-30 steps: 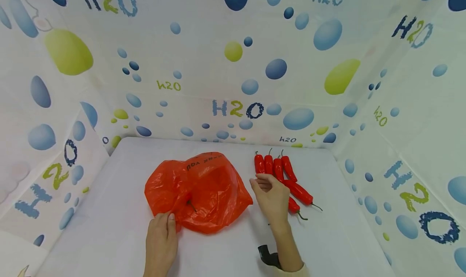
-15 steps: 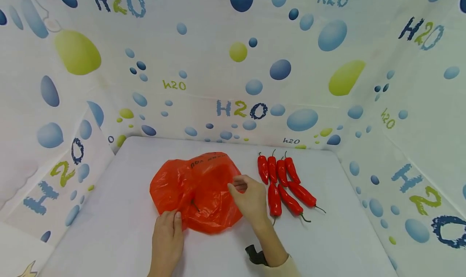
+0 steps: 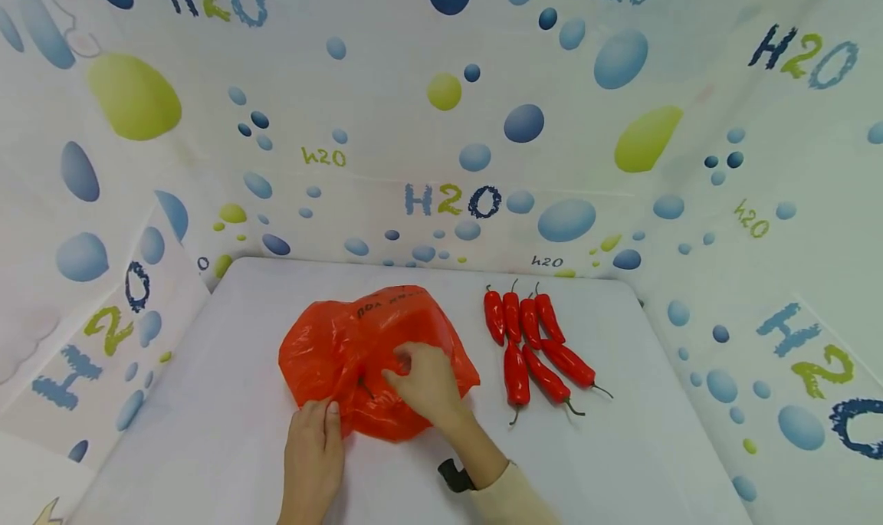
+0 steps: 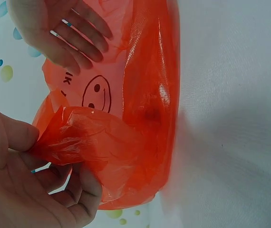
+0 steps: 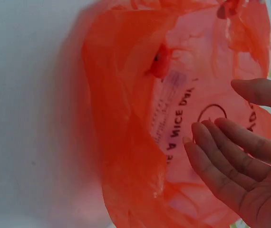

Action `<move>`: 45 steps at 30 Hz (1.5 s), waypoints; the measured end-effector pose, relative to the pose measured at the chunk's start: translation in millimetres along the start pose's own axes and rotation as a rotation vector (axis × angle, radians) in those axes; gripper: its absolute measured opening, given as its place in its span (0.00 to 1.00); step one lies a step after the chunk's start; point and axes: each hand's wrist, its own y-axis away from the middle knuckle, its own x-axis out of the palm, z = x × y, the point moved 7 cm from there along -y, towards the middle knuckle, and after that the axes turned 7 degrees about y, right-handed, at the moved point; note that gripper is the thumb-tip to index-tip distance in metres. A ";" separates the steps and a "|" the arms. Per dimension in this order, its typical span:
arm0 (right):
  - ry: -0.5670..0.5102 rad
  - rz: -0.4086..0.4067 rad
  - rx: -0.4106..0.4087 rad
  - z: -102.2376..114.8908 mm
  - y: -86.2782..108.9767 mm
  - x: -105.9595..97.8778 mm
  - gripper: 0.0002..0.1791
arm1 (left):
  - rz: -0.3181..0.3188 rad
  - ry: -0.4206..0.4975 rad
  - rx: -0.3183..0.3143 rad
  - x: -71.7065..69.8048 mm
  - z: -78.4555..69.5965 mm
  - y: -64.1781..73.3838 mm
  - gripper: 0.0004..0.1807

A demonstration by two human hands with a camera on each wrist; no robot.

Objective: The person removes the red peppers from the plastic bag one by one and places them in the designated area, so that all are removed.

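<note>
An orange-red plastic bag (image 3: 313,349) with dark printing lies on the white table, its mouth toward the person. My left hand (image 3: 313,448) pinches the near left edge of the bag between thumb and fingers, as the left wrist view shows with the gathered plastic (image 4: 69,137). Over the bag's opening hovers my right hand (image 3: 424,379), its fingers loosely bent and holding nothing. In the right wrist view a red chili pepper (image 5: 160,61) shows inside the bag. A dark stem (image 3: 366,388) also shows at the opening in the head view.
Several red chili peppers (image 3: 516,375) lie in two rows to the right of the bag. A black wrist camera mount (image 3: 455,476) sticks out by the right sleeve (image 3: 513,498). Behind stands a white curtain (image 3: 386,111) with blue and green spots.
My right hand has moved left from beside the peppers to over the bag's opening. My left hand keeps its hold on the bag's edge. The peppers stay where they were.
</note>
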 end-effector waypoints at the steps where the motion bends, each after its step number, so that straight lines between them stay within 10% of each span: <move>1: 0.013 0.005 -0.006 1.7 -1.6 2.9 0.21 | 0.003 -0.001 -0.004 -0.1 0.0 -0.3 0.20; 21: 0.114 0.090 -0.074 25.4 -22.6 50.4 0.27 | 0.025 0.001 -0.036 -2.2 0.7 -0.8 0.20; 45: 0.082 0.096 -0.023 21.7 -29.5 77.6 0.09 | 0.003 -0.001 -0.029 -5.6 3.9 3.0 0.20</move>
